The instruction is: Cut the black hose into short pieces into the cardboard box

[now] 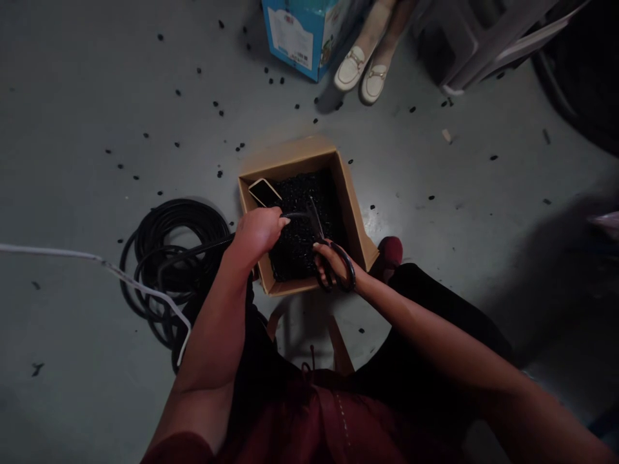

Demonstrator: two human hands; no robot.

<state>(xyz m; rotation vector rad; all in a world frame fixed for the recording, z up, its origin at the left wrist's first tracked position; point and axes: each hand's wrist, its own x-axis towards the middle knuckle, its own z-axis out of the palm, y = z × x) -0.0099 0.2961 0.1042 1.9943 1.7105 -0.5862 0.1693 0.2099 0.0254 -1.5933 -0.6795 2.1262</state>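
My left hand (261, 231) is wrapped round a black corrugated tube (213, 245), whose free end reaches over an open cardboard box (355, 206). Fingers of my right hand (331, 261) are through the handles of black scissors (315, 219). The scissor blades point away from me, beside the tube's end; whether they touch it cannot be made out. Many small black pieces (300, 248) fill the box. A dark rectangular object with a light edge (264, 192) lies in its far left corner.
Coiled black tubing (181, 222) lies on the floor at left, with a white cable (140, 290) nearer me. Beyond the box are a blue carton (294, 35), a person's white shoes (352, 69) and a grey plastic stool (454, 48). Small black bits dot the floor.
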